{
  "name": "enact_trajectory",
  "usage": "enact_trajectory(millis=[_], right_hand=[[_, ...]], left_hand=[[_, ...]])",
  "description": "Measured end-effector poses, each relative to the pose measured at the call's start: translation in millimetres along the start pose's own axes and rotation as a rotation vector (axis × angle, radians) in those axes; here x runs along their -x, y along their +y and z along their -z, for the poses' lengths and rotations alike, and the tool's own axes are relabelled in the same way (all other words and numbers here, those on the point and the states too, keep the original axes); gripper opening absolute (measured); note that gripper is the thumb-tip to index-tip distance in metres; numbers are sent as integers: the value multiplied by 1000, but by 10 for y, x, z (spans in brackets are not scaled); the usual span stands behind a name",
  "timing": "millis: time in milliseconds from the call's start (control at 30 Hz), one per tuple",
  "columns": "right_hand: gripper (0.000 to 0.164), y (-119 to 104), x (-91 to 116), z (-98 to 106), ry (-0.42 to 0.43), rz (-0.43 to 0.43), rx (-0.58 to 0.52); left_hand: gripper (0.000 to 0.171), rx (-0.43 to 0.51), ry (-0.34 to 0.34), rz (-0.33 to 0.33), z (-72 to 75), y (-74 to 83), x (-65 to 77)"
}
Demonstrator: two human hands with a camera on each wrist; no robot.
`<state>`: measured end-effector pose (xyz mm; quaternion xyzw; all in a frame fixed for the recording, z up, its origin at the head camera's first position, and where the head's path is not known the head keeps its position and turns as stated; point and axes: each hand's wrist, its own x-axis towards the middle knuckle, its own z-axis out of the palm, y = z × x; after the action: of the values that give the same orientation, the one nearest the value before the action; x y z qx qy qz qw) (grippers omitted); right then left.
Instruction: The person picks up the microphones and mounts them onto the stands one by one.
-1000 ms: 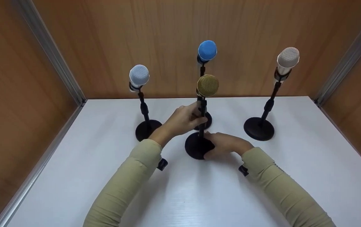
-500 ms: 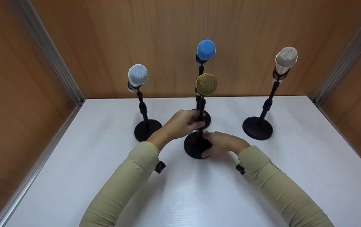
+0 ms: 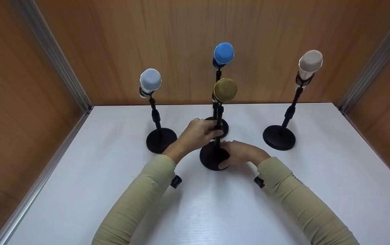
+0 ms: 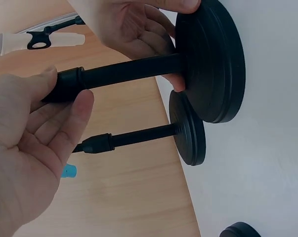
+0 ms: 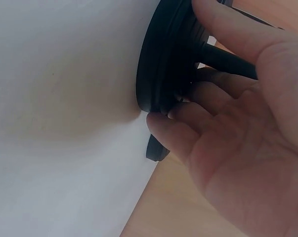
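Observation:
A gold-headed microphone (image 3: 225, 90) stands in the middle on a black desk stand, its pole (image 4: 134, 71) upright and its base (image 3: 212, 158) round. My left hand (image 3: 195, 135) pinches the black collar (image 4: 64, 84) partway up that pole between thumb and fingers. Lower down, my right hand (image 3: 241, 153) grips the base's right edge. In the right wrist view, the thumb lies across the rim and the fingers curl by its side. Whether the base sits flat on the table is hard to tell.
A blue microphone (image 3: 224, 53) on its stand is close behind the gold one. A pale blue-white microphone (image 3: 150, 80) stands at left, a cream-white one (image 3: 310, 62) at right. Wooden panels (image 3: 181, 27) enclose the white table (image 3: 113, 136) at the back and sides.
My left hand has slid a little down the stand to the collar. The right hand keeps its hold on the base. The other microphones stay put.

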<state>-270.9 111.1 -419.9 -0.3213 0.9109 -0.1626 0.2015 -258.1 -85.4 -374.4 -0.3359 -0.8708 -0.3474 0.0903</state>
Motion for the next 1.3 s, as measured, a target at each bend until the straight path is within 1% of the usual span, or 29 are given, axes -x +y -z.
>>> enact_trajectory(millis=[67,200,433,600,800,900,967,1000,1067,1133,1167,1200,1233,1300], right_hand=[[66,-6,-9,0,1,-9,-4],[70,-3,1,-1,-8,-6,-4],[69,-28,13,-13,8,4,-23],[68,-32,10,-38,11,-4,-23],[67,-24,11,0,10,-38,-26],[69,-6,4,23,10,-44,-29],[70,1,2,20,5,-34,-26],[69,4,-3,17,4,-24,-21],[68,8,-4,7,4,-13,-13],[67,9,-4,-4,7,-8,-9],[66,12,-3,-9,8,-9,-10],[66,11,-1,-12,11,-14,-13],[66,11,4,-13,12,-22,-15],[67,7,6,-13,15,-25,-15]], left_hand=[[14,-22,7,-3,9,7,4],[13,-34,10,-8,0,11,4],[13,-56,48,-54,-14,-8,36],[12,-76,73,-72,-44,-22,69],[14,-112,102,-99,-53,-17,36],[13,-99,100,-96,-40,-12,7],[11,-47,70,-74,-27,-18,4],[10,3,46,-59,-22,-26,5],[13,136,-8,-24,-18,-51,12],[21,278,-44,1,-30,-90,23],[25,343,-53,8,-42,-110,29],[28,387,-54,4,-56,-131,33],[29,416,-47,-5,-71,-149,36],[27,435,-22,-30,-95,-176,37]])
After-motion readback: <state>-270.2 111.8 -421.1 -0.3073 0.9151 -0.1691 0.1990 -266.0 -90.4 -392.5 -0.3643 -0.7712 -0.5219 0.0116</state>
